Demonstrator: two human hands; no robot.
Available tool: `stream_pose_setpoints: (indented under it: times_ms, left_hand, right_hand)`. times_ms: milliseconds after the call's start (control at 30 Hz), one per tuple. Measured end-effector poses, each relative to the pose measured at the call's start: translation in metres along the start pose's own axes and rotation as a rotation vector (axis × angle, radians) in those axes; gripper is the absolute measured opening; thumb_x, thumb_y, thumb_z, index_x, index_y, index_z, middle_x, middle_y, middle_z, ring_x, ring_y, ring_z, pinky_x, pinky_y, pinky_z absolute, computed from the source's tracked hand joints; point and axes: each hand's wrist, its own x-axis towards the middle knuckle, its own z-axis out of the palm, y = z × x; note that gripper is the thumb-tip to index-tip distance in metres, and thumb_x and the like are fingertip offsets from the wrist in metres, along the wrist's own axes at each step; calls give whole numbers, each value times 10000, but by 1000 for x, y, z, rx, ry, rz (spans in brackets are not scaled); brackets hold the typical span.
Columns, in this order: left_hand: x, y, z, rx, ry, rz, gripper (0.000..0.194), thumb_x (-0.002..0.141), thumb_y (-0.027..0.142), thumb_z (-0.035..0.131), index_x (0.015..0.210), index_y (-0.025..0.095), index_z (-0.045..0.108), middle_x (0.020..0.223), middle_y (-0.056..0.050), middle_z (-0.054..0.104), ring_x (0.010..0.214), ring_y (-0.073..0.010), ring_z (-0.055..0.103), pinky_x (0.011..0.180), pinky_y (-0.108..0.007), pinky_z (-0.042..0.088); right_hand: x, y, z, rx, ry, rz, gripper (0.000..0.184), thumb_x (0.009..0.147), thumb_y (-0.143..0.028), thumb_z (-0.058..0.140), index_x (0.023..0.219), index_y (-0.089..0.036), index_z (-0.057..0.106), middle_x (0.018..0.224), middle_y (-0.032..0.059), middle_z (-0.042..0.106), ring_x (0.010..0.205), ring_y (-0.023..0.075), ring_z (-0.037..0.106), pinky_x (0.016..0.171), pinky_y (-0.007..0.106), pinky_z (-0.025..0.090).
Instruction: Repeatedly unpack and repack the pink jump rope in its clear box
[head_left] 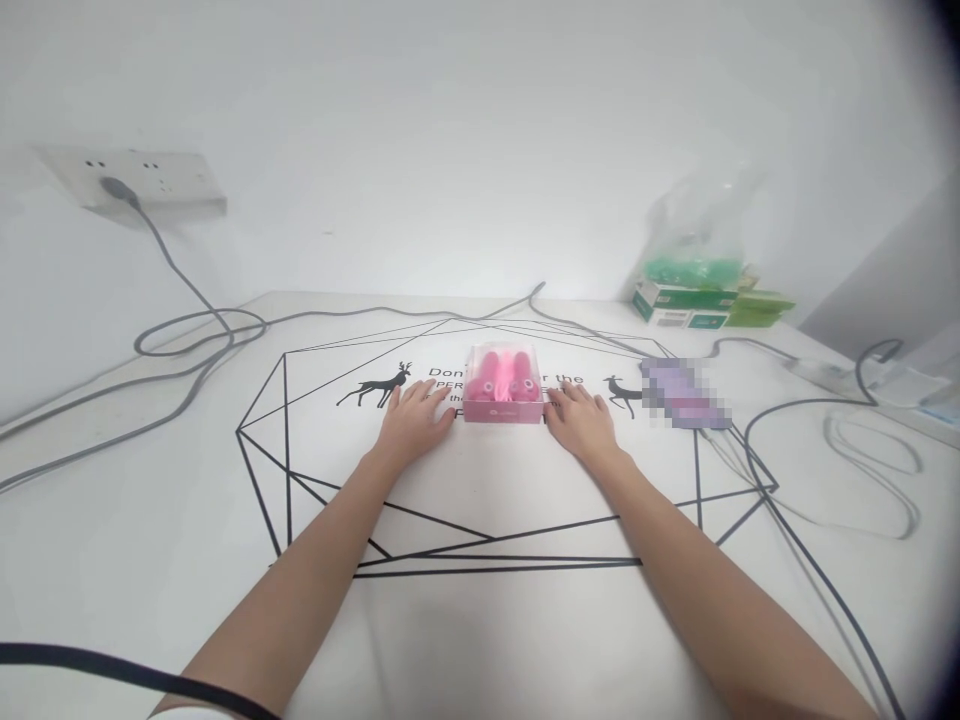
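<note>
A small pink box (503,410) with a clear cover stands on the white printed mat (480,480), between my two hands. Several bright pink rounded items (517,375) show through the cover; their exact kind I cannot make out. My left hand (414,420) lies flat, palm down, just left of the box, fingers apart. On the other side my right hand (581,418) rests the same way, its fingers spread and its thumb side close to the box. Neither hand holds anything.
A grey cable (360,310) runs along the back from the wall socket (165,185). At right lie a blurred purple flat object (684,392) and looping cables (817,400). Green-and-white boxes (682,303) under a plastic bag (694,240) stand at the back right. A black cable (127,670) crosses the lower left.
</note>
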Motion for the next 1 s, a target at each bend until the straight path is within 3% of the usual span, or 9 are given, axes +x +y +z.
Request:
stream_pose_setpoints:
  times_ms: [1000]
  left_hand:
    - [1,-3,3,-48,-38,43,374,954,399,446,1225,251,656,1381,-103,587,1302,-297,519,1141,-584,311]
  right_hand:
    - [0,1,2,13,49,-59,413,984,-341,360,1275,-235,634,1462,92,537,1351,307,464,1101,536,339]
